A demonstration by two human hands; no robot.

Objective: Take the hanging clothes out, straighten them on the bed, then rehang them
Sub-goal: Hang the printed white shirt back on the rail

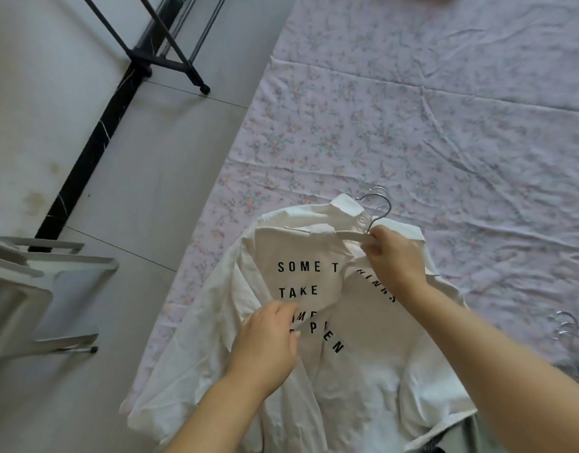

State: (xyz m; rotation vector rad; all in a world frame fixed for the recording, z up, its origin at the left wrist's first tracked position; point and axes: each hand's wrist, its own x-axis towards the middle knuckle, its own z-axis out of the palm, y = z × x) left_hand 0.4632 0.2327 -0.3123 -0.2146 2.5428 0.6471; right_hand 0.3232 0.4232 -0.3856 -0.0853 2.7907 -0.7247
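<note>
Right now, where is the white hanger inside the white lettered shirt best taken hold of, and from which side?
Grip the white hanger at its neck, just below the silver metal hook, from the right, as the right hand does: only this part shows past the collar of the white shirt; cloth covers the rest.

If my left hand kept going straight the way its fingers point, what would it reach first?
The left hand is already on the white shirt; going on, it would cross the printed letters and probably meet the hanger at the collar, held by the right hand.
</note>
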